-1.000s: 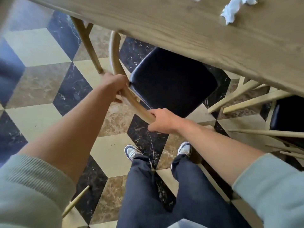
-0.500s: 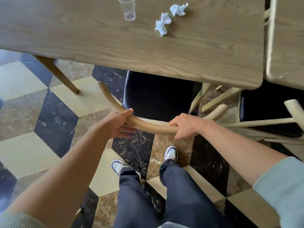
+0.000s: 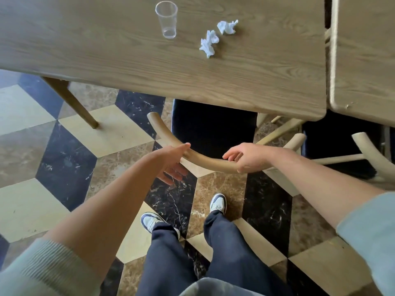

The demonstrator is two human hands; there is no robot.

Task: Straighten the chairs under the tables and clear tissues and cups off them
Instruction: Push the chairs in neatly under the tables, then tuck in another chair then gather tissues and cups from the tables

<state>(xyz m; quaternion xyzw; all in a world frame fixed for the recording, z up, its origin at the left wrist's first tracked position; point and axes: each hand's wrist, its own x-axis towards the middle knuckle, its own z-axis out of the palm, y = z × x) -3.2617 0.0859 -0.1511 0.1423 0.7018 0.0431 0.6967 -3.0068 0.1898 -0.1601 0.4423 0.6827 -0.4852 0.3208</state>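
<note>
A chair is seen pushed partly under a table, its dark seat mostly hidden beneath the table's near edge and its curved wooden back rail arcing out toward the person. The left hand is placed at the rail's left part with the fingers loosened: the thumb is laid on top of the rail and the other fingers are spread below it, not wrapped, so the hand is open and only touching the wood. The right hand is set on the rail's right part, its fingers curled over the top and the thumb underneath, so a light clasp on the rail is shown. The stretch of rail between the two hands is left bare.

On the table, a clear plastic cup is stood upright near the far edge. Just to its right, two crumpled tissues are laid close together, the nearer one toward the cup and the other toward the far right corner. A second table is set just beside the right edge, with another chair under its near corner.
</note>
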